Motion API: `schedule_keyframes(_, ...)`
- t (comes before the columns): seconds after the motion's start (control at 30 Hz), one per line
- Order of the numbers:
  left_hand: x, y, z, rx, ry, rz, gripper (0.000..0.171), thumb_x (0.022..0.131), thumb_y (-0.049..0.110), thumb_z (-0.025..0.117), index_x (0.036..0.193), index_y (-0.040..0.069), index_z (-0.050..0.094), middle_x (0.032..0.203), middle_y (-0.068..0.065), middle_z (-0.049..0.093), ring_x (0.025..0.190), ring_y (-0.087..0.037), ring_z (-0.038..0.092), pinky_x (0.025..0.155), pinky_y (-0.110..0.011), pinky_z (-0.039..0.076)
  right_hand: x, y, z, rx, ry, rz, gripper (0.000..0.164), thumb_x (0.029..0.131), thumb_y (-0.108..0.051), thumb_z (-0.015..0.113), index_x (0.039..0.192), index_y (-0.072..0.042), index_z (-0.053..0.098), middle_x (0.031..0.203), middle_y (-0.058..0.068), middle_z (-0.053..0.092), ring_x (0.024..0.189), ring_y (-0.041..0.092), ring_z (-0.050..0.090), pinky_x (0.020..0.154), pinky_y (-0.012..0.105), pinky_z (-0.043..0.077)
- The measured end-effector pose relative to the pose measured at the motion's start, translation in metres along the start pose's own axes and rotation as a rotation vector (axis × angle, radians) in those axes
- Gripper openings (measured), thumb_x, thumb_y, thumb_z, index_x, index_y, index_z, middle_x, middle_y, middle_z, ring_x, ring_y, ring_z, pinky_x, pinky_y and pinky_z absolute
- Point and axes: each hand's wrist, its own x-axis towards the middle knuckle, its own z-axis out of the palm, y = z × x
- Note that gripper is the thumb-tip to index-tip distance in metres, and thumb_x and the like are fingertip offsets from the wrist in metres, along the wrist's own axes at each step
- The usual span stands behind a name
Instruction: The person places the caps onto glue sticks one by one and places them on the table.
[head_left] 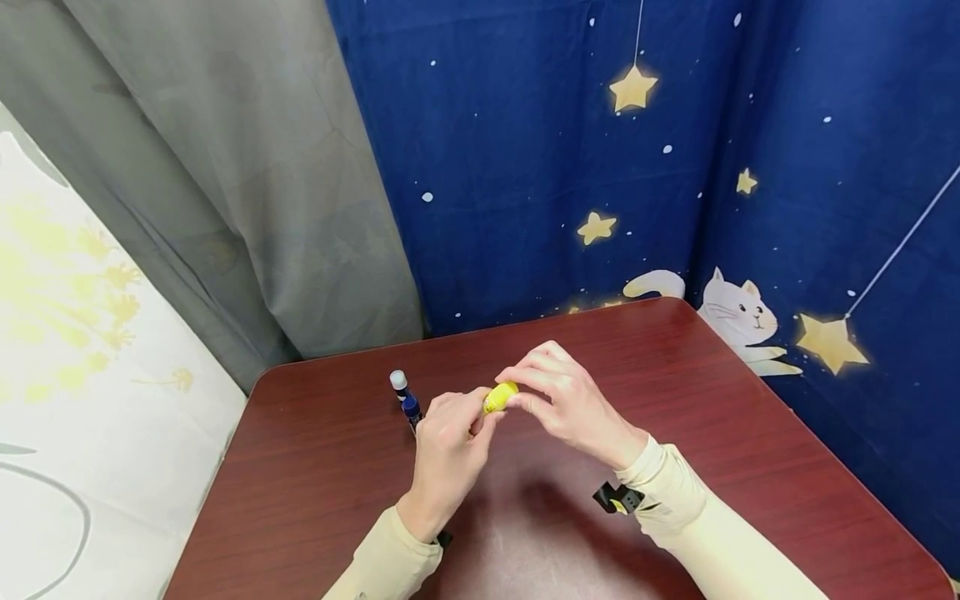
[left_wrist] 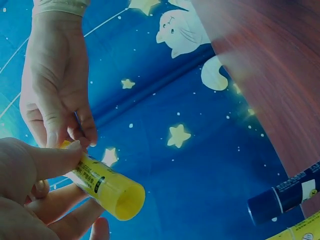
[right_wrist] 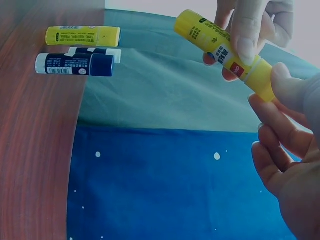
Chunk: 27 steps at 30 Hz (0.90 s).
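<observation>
Above the table, both hands hold one yellow glue stick [right_wrist: 207, 37] between them. My left hand [head_left: 450, 433] grips its printed barrel between thumb and fingers. At the other end, the thumb and fingertips of my right hand [head_left: 566, 396] pinch the plain yellow cap [right_wrist: 261, 82]. In the right wrist view the cap sits in line with the barrel, close against it. The left wrist view shows the hollow round base [left_wrist: 129, 201] of the stick pointing away from the right hand.
Left of the hands, a dark blue glue stick [right_wrist: 75, 65] stands on the brown table [head_left: 322, 467]. Beside it are another dark-and-white stick [right_wrist: 117, 54], mostly hidden, and a second yellow glue stick [right_wrist: 82, 36]. Grey and blue star-patterned curtains [head_left: 510, 167] hang behind the table.
</observation>
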Motion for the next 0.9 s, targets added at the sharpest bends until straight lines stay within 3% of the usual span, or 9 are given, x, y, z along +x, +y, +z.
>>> schedule_keyframes(0.27, 0.0043, 0.0062, 0.0008, 0.014, 0.021, 0.006, 0.029, 0.079, 0.007, 0.086, 0.076, 0.011, 0.057, 0.061, 0.007, 0.041, 0.059, -0.013, 0.047, 0.084, -0.041, 0.054, 0.0006, -0.0028, 0.0009, -0.036, 0.025, -0.003, 0.026, 0.086, -0.02, 0.081, 0.11, -0.016, 0.073, 0.097, -0.007, 0.066, 0.098, 0.016, 0.053, 0.085, 0.025, 0.042)
schedule_keyframes(0.6, 0.0039, 0.0079, 0.0039, 0.04, 0.028, 0.038, 0.034, 0.081, 0.006, 0.084, 0.073, 0.012, 0.052, 0.061, 0.006, 0.039, 0.056, -0.013, 0.045, 0.08, -0.041, 0.054, -0.0009, -0.0056, 0.0034, -0.066, 0.02, 0.053, 0.02, 0.087, -0.023, 0.08, 0.105, -0.016, 0.074, 0.093, -0.008, 0.065, 0.095, 0.016, 0.052, 0.084, 0.028, 0.043)
schedule_keyframes(0.9, 0.0007, 0.0064, 0.0063, 0.05, 0.004, 0.012, 0.036, 0.081, 0.007, 0.084, 0.074, 0.012, 0.049, 0.06, 0.006, 0.038, 0.055, -0.013, 0.043, 0.079, -0.04, 0.054, -0.0023, -0.0045, 0.0055, -0.069, 0.002, 0.074, 0.019, 0.088, -0.025, 0.079, 0.103, -0.015, 0.074, 0.092, -0.008, 0.065, 0.095, 0.016, 0.052, 0.084, 0.027, 0.043)
